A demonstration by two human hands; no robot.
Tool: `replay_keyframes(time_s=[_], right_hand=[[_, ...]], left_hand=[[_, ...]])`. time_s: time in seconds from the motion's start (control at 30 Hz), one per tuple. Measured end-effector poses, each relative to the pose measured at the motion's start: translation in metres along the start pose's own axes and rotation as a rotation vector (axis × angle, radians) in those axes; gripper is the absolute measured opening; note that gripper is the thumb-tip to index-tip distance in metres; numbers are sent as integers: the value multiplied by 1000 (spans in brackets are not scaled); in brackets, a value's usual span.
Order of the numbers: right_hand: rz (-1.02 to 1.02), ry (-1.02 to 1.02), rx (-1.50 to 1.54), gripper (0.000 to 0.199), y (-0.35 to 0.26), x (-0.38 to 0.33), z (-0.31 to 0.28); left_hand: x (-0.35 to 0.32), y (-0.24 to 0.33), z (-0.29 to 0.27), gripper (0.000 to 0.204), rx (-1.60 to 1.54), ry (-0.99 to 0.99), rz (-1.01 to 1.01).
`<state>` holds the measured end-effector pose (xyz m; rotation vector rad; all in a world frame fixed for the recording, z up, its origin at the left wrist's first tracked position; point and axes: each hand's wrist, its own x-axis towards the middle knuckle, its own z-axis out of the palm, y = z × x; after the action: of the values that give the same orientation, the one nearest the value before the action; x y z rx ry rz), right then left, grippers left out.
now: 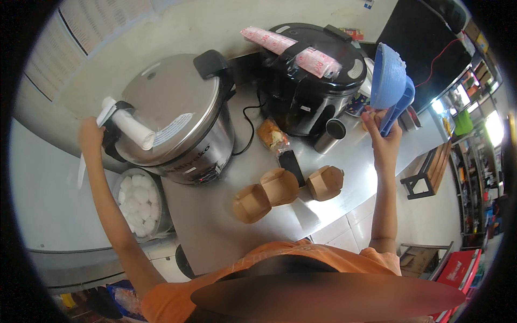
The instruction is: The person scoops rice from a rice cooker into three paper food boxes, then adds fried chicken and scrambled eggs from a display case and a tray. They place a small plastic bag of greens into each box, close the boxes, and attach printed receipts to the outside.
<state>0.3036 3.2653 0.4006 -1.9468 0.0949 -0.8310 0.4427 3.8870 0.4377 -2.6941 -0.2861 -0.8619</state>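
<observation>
Scoop (389,81) stands upright because right hand (383,132) grips its handle (397,107), while left hand (91,133), beside steel cooker (167,102), grips unclearly.

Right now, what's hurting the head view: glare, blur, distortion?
Head view: glare brightest on the steel table around the single cardboard box; head view: right-side shelves curve, corners go black; head view: dark smeared patch over the orange shirt, detail lost; head view: blue scoop outline readable.
</observation>
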Motion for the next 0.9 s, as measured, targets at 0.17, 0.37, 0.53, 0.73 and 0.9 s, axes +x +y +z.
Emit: replay_keyframes(time_s=[0.17,0.37,0.53,0.73,0.9], right_hand=[[-20,2,-34,23,12,30,-18],[-143,-74,188,19,47,79,-25],[-361,-105,32,19,96,120,-67],[-104,-125,174,21,151,145,-76],[-422,-201,146,31,152,187,-52]], left_hand=[[-5,115,-86,28,-449,218,-160],[-20,365,-113,12,-730,99,105],[-25,462,-107,23,-476,97,109],[-11,487,-87,17,-136,105,181],[19,467,-104,19,-295,156,327]])
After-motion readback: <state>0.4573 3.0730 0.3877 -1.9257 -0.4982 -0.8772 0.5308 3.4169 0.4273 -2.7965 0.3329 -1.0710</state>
